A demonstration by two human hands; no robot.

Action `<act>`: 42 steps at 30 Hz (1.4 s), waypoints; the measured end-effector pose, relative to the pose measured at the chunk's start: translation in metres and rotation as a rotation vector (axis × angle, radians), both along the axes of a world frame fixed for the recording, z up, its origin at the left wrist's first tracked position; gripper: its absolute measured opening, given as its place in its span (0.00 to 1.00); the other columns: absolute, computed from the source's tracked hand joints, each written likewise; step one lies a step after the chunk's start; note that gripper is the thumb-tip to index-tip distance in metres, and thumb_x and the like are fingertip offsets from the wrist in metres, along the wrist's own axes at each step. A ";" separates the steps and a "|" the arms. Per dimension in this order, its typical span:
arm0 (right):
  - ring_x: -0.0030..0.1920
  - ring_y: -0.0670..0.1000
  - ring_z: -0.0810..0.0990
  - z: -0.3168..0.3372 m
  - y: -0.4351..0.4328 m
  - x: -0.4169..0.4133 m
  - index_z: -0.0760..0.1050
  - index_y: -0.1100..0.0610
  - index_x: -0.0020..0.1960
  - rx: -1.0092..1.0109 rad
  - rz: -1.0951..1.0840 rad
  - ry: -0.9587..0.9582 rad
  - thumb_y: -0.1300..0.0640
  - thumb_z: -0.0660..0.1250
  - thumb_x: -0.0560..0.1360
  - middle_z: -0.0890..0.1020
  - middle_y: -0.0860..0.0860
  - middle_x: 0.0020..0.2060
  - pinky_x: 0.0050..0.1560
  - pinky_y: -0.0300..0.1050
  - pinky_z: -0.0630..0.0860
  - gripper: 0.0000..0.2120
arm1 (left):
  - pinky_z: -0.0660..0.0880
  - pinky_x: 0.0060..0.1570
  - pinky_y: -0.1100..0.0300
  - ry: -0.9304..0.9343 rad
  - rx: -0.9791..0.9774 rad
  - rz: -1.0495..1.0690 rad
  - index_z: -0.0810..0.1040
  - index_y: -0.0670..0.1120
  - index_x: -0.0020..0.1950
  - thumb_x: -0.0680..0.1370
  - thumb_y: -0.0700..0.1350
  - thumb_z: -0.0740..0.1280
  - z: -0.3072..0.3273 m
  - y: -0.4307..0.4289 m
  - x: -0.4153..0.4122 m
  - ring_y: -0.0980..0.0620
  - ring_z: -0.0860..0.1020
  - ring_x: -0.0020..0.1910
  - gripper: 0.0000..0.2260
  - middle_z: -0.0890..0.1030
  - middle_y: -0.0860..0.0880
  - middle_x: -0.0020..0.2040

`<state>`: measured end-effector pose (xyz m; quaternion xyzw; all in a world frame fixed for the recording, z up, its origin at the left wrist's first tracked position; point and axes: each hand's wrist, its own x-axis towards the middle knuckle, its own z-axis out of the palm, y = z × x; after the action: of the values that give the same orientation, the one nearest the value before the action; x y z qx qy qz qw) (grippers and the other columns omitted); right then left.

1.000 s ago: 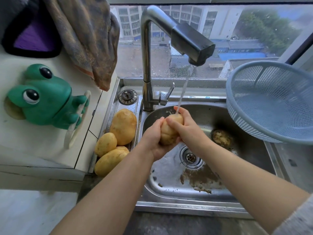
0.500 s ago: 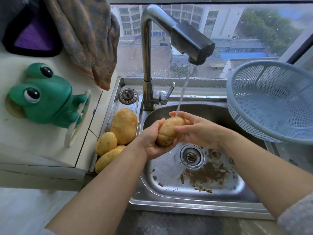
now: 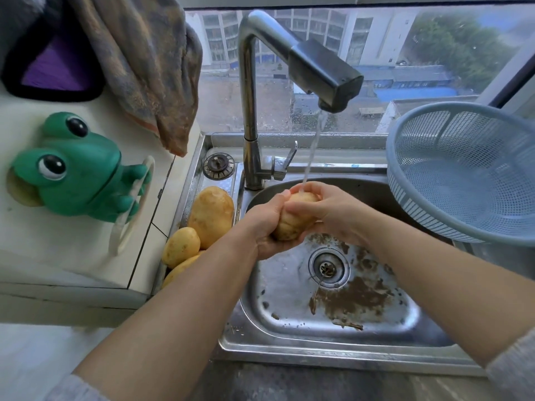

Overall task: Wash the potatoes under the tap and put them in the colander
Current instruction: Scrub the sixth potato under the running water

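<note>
A yellow-brown potato [image 3: 293,218] is under the running stream from the tap [image 3: 324,73], above the steel sink [image 3: 289,328]. My left hand [image 3: 265,227] grips it from below and the left. My right hand [image 3: 327,211] wraps over its top and right side. Three more potatoes [image 3: 211,215] lie on the ledge left of the sink, partly hidden by my left forearm. The blue plastic colander [image 3: 469,175] sits tilted at the right of the sink, with nothing visible inside it.
Brown dirt lies around the drain [image 3: 328,267] in the basin. A green frog holder [image 3: 72,172] hangs on the white tiled wall at the left, under a hanging cloth [image 3: 150,68]. A sink plug [image 3: 218,166] rests beside the tap base.
Both hands have turned the potato under the stream; my right hand moved from its side to over its top. A potato seen in the basin's right earlier is now hidden by my right arm.
</note>
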<state>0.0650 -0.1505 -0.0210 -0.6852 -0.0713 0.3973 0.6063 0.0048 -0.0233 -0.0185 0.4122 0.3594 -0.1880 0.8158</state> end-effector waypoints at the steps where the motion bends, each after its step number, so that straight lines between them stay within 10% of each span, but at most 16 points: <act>1: 0.54 0.57 0.81 -0.001 0.002 0.000 0.75 0.56 0.58 -0.028 -0.032 -0.049 0.59 0.76 0.67 0.78 0.59 0.55 0.51 0.57 0.81 0.21 | 0.81 0.33 0.58 -0.001 0.020 -0.014 0.77 0.46 0.56 0.81 0.54 0.61 0.000 0.000 0.002 0.45 0.81 0.44 0.14 0.81 0.39 0.48; 8: 0.63 0.61 0.77 0.002 -0.023 0.022 0.74 0.58 0.65 0.179 0.194 0.290 0.65 0.73 0.67 0.73 0.62 0.65 0.54 0.53 0.80 0.27 | 0.80 0.30 0.60 0.071 -0.151 -0.089 0.74 0.43 0.62 0.82 0.55 0.58 0.006 0.007 -0.002 0.44 0.79 0.46 0.18 0.78 0.37 0.54; 14: 0.46 0.54 0.80 -0.008 0.005 -0.003 0.80 0.56 0.44 0.011 -0.227 -0.238 0.53 0.71 0.74 0.82 0.55 0.43 0.50 0.54 0.78 0.06 | 0.78 0.26 0.62 0.049 -0.172 -0.207 0.74 0.40 0.62 0.82 0.60 0.54 0.008 0.002 -0.004 0.47 0.81 0.34 0.25 0.79 0.40 0.48; 18: 0.45 0.58 0.80 -0.008 0.015 -0.005 0.79 0.56 0.38 -0.041 -0.350 -0.167 0.52 0.64 0.78 0.80 0.57 0.39 0.54 0.57 0.78 0.13 | 0.82 0.35 0.53 -0.005 -0.042 -0.105 0.77 0.40 0.60 0.81 0.60 0.58 0.007 -0.005 -0.008 0.44 0.82 0.41 0.24 0.82 0.38 0.46; 29: 0.48 0.57 0.80 -0.018 0.033 -0.008 0.80 0.65 0.45 -0.315 -0.311 -0.235 0.50 0.63 0.78 0.83 0.58 0.43 0.53 0.49 0.76 0.18 | 0.81 0.48 0.46 -0.073 -0.243 0.286 0.79 0.41 0.57 0.79 0.48 0.64 0.002 -0.027 -0.028 0.43 0.81 0.49 0.13 0.82 0.38 0.46; 35: 0.52 0.49 0.78 -0.018 0.012 -0.031 0.73 0.51 0.60 -0.185 -0.096 -0.458 0.45 0.70 0.73 0.77 0.50 0.52 0.53 0.44 0.77 0.19 | 0.82 0.44 0.45 -0.005 -0.314 0.291 0.79 0.38 0.57 0.77 0.48 0.65 -0.001 -0.017 -0.026 0.41 0.81 0.50 0.16 0.82 0.37 0.48; 38: 0.48 0.50 0.78 -0.020 0.010 -0.022 0.76 0.53 0.52 -0.146 -0.201 -0.457 0.52 0.63 0.79 0.79 0.49 0.45 0.49 0.44 0.76 0.06 | 0.80 0.51 0.45 -0.042 -0.248 0.264 0.79 0.39 0.58 0.79 0.48 0.63 -0.001 -0.025 -0.024 0.41 0.80 0.53 0.15 0.81 0.37 0.50; 42: 0.45 0.52 0.78 -0.027 0.018 -0.015 0.78 0.56 0.46 -0.170 -0.289 -0.440 0.56 0.55 0.82 0.79 0.50 0.39 0.48 0.48 0.75 0.14 | 0.78 0.54 0.43 -0.031 -0.225 0.262 0.77 0.38 0.61 0.80 0.49 0.62 0.000 -0.026 -0.020 0.40 0.79 0.56 0.17 0.79 0.36 0.55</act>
<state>0.0497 -0.1325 -0.0476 -0.8064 -0.0694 0.1527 0.5670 -0.0148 -0.0491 -0.0190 0.2708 0.3743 -0.1125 0.8797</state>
